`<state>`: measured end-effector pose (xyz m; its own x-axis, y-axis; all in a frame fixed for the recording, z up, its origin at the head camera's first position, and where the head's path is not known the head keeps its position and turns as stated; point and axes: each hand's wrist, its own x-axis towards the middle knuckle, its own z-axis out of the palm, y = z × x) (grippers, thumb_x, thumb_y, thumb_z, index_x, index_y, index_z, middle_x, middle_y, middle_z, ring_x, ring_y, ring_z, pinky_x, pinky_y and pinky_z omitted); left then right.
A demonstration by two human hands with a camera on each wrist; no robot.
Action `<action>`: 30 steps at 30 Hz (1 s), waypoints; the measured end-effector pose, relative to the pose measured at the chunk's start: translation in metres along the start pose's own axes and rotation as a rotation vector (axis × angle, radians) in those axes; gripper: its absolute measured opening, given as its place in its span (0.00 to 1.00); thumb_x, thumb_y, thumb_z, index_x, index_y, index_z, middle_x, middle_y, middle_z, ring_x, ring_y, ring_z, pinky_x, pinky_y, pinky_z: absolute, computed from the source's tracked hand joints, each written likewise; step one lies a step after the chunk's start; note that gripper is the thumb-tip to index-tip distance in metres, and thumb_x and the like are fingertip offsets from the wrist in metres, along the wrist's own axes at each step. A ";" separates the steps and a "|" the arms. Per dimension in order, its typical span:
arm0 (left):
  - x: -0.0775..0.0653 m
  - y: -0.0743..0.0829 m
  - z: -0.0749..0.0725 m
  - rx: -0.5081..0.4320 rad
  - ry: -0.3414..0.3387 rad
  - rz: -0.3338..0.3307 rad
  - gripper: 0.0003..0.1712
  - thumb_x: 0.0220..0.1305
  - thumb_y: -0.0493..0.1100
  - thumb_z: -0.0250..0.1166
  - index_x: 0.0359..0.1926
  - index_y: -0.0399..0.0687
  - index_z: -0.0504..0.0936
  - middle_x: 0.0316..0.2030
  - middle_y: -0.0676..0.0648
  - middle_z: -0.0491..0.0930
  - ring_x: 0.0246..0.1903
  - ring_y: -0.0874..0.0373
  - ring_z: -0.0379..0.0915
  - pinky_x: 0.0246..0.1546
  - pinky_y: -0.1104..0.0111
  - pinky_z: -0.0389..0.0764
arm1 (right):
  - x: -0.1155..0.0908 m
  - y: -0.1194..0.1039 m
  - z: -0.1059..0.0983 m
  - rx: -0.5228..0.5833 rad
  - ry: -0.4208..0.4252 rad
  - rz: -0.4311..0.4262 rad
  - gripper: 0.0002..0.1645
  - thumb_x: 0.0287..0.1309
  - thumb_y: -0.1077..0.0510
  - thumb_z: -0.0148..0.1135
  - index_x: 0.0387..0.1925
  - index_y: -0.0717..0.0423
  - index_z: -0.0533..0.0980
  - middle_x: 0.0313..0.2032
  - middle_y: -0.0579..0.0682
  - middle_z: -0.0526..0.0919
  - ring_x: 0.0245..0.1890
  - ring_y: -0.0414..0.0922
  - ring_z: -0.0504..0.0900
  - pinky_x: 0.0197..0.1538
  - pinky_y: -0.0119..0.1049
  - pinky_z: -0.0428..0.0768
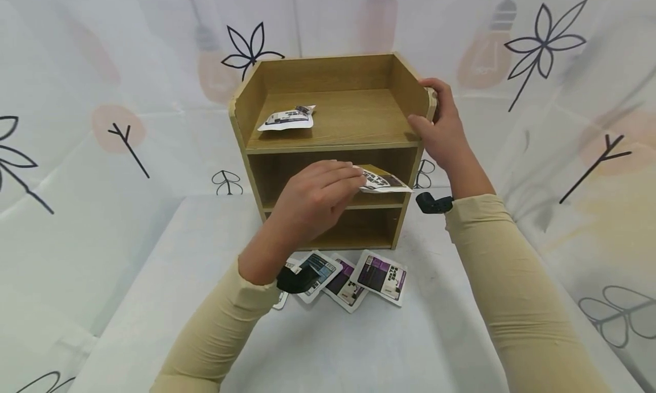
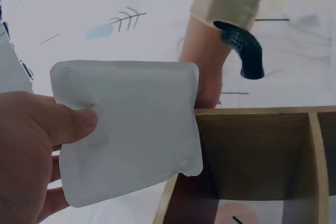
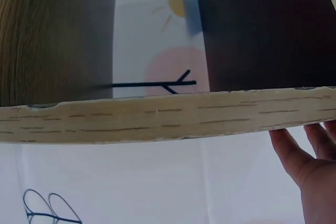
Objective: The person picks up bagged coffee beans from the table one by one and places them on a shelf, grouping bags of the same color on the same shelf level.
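My left hand [image 1: 318, 196] pinches a flat sealed packet [image 1: 381, 181] at its left edge, in front of the wooden shelf's [image 1: 353, 119] middle compartment. In the left wrist view the packet's plain white back [image 2: 136, 129] faces the camera, the thumb [image 2: 76, 124] pressed on it. With my right hand [image 1: 443, 128] I grip the shelf's right side panel near the top, thumb on the inner face and fingers outside. The right wrist view shows fingers [image 3: 291, 153] against the panel's edge [image 3: 157, 119]. Another white packet [image 1: 287, 118] lies on the top tier, at its left.
Several packets with purple or blue labels, one of them a purple packet [image 1: 381, 276], lie overlapping on the white table [image 1: 328, 353] before the shelf. My left forearm partly covers them. A patterned white cloth [image 1: 154, 51] hangs behind the shelf.
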<state>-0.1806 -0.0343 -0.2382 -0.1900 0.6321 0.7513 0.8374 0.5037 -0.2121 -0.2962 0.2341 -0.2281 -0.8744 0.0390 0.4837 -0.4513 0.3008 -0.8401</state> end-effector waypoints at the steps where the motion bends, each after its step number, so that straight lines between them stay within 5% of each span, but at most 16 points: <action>1: 0.000 -0.001 -0.001 0.000 0.012 0.002 0.12 0.61 0.37 0.67 0.46 0.43 0.86 0.46 0.46 0.86 0.50 0.54 0.82 0.59 0.65 0.77 | 0.000 0.000 0.000 0.004 0.002 -0.001 0.34 0.60 0.61 0.54 0.63 0.28 0.60 0.52 0.44 0.67 0.47 0.45 0.73 0.43 0.35 0.76; 17: 0.008 -0.013 -0.002 0.042 0.228 -0.038 0.11 0.64 0.36 0.64 0.45 0.40 0.86 0.45 0.42 0.86 0.49 0.50 0.82 0.58 0.64 0.78 | -0.003 -0.001 -0.002 -0.059 0.006 0.029 0.34 0.60 0.58 0.52 0.64 0.25 0.58 0.55 0.44 0.66 0.51 0.47 0.73 0.43 0.36 0.77; 30: 0.015 -0.021 0.006 0.145 0.244 -0.083 0.11 0.67 0.37 0.60 0.45 0.38 0.86 0.45 0.42 0.86 0.48 0.50 0.83 0.57 0.63 0.78 | -0.003 -0.004 -0.001 -0.051 -0.008 0.049 0.34 0.62 0.58 0.52 0.64 0.25 0.57 0.56 0.46 0.65 0.52 0.47 0.72 0.46 0.40 0.78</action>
<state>-0.2041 -0.0315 -0.2261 -0.1108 0.4336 0.8943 0.7389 0.6377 -0.2176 -0.2913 0.2336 -0.2262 -0.8966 0.0475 0.4402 -0.3985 0.3469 -0.8491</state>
